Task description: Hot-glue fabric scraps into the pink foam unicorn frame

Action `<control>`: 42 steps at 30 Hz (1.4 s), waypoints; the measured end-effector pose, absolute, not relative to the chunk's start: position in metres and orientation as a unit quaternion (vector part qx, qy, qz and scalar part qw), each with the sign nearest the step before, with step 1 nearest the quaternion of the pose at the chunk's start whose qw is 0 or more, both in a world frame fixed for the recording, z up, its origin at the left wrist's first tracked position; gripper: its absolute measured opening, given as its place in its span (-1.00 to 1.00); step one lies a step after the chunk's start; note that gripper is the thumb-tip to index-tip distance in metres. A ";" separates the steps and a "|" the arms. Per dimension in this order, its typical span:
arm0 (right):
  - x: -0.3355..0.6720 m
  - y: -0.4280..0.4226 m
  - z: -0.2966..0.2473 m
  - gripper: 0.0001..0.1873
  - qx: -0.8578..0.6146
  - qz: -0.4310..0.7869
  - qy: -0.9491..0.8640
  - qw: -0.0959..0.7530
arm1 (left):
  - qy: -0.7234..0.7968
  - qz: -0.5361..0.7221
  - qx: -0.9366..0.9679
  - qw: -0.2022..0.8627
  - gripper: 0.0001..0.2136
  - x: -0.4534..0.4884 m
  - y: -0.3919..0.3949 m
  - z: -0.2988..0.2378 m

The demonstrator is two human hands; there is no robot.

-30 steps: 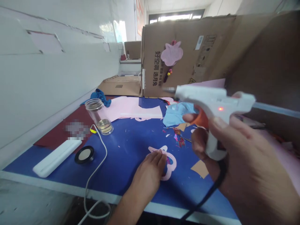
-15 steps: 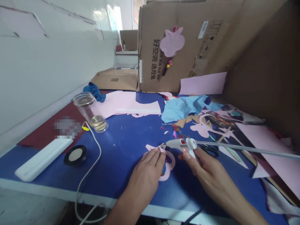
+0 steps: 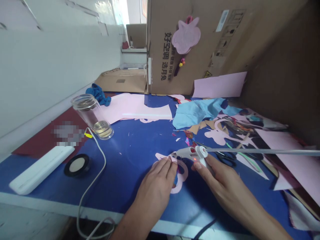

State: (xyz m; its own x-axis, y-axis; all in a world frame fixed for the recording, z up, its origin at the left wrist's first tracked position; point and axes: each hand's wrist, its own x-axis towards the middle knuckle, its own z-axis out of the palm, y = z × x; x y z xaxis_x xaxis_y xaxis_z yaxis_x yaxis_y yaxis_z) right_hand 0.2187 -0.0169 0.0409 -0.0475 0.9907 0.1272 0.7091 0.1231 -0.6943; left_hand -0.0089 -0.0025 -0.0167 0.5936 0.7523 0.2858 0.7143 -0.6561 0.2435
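My right hand (image 3: 222, 178) is closed round the handle of a white hot glue gun (image 3: 200, 151), whose small light glows red. A long clear glue stick (image 3: 260, 152) sticks out of its back to the right. The nozzle points left, at the upper edge of a pink paper cutout (image 3: 184, 171) with curved outlines; I cannot tell whether it touches. My left hand (image 3: 156, 183) lies flat over the cutout's left part, fingers stretched and pressing it on the blue table (image 3: 125, 186). Beneath that hand, part of the cutout is hidden.
At left are a glass jar (image 3: 93, 116) with some liquid, a black tape roll (image 3: 77, 165), a white power strip (image 3: 42, 170) and a cable (image 3: 93, 183). A light-blue cloth (image 3: 192, 115), scissors (image 3: 226, 159) and paper scraps lie right. A cardboard box (image 3: 160, 20) stands behind.
The glue gun's nozzle has moved slightly left, closer to my left fingertips. The view has tilted down a little. My left hand stays on the pink cutout.
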 end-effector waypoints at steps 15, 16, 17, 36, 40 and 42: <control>0.219 -0.012 0.043 -0.63 -0.605 0.263 -0.704 0.264 | 0.401 0.205 0.893 0.019 -0.47 -0.009 -0.002 -0.017; 0.219 -0.012 0.042 -0.63 -0.604 0.262 -0.705 0.262 | 0.400 0.209 0.892 0.017 -0.47 -0.009 -0.002 -0.017; 0.219 -0.012 0.042 -0.63 -0.604 0.260 -0.707 0.261 | 0.400 0.210 0.892 0.017 -0.47 -0.009 -0.002 -0.018; 0.218 -0.011 0.046 -0.68 -0.605 0.205 -0.715 0.284 | 0.403 0.199 0.893 0.032 -0.42 -0.010 -0.002 -0.019; 0.218 -0.011 0.046 -0.68 -0.603 0.204 -0.717 0.284 | 0.404 0.201 0.892 0.034 -0.43 -0.010 -0.002 -0.019; 0.219 -0.011 0.046 -0.67 -0.604 0.206 -0.716 0.282 | 0.405 0.204 0.891 0.034 -0.44 -0.010 -0.002 -0.019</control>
